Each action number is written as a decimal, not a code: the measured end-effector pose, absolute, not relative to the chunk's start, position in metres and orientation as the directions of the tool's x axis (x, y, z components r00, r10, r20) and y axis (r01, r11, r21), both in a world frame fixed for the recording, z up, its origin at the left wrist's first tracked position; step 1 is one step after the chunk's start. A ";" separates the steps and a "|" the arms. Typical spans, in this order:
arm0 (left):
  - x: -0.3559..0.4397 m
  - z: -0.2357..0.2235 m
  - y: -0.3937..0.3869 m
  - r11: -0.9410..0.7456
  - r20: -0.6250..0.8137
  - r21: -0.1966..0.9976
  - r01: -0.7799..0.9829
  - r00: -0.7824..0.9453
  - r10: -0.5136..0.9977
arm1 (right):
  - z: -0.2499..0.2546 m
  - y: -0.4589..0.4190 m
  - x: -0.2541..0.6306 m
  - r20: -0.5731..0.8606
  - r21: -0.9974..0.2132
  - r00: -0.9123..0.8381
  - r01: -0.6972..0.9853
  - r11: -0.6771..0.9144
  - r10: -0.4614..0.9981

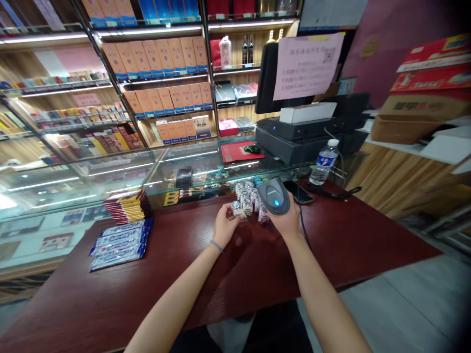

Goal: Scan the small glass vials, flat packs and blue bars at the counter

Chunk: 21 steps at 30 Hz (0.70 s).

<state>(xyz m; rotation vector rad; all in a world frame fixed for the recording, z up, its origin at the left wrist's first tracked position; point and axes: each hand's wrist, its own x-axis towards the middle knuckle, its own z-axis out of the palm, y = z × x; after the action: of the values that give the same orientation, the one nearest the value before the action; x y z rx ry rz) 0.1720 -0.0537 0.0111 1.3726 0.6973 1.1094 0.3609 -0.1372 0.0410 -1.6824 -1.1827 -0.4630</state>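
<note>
My right hand (289, 218) is wrapped round a grey barcode scanner (274, 196) with a blue light showing on its top. With its fingers closed, my left hand (225, 226) grips a small clear jar (237, 210) with a silvery lid, at the near left of a cluster. That cluster of several similar small jars (247, 203) stands on the dark red table (184, 284), just left of the scanner. The scanner's head hides part of the group. From the scanner a cable runs down past my right wrist.
At the left lie blue-and-white packets (119, 245) and a stack of red-and-yellow packs (128, 206). A phone (299, 192), a water bottle (324, 162) and a black cable (327, 192) are at the right. Behind stand a glass counter (150, 171) and a monitor (267, 81).
</note>
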 end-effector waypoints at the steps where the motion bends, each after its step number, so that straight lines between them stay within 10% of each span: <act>1: 0.179 0.009 -0.056 -0.138 0.205 0.970 -0.200 0.370 0.906 | 0.040 -0.137 0.363 0.741 -0.512 0.470 0.857 -0.047 0.479; 21: 0.213 -0.024 -0.061 -0.185 0.200 0.980 -0.075 0.379 0.904 | 0.027 -0.134 0.377 0.737 -0.566 0.539 0.822 -0.062 0.407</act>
<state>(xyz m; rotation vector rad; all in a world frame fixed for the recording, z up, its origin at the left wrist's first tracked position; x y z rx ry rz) 0.2131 -0.0608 -0.0245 1.4836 0.7850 1.0633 0.3773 -0.1338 0.0266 -1.6772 -1.0472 -0.4705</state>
